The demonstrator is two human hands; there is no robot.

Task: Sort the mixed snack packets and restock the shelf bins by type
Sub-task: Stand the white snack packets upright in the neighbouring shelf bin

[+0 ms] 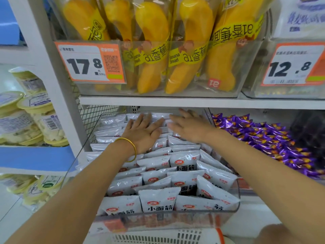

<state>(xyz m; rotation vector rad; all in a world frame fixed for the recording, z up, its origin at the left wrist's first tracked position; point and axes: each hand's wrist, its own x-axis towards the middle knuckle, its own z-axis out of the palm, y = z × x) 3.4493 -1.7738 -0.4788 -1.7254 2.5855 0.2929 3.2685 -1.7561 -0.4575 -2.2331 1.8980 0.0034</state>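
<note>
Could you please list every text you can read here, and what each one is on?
"17.8": left price tag.
"12.8": right price tag.
"Banana Bread": banana bread packets.
"小面筋": white packets.
Too blurred to read: purple packets, cup labels.

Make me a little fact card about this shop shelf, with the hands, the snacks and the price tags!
left hand: flat, fingers straight, on the white packets at the back of the clear bin
right hand: open and flat over the same packets, a bit blurred
bracelet: gold, on the left wrist
next bin along: purple sweets
shelf above: banana bread packs
left price tag: 17.8
right price tag: 12.8
</note>
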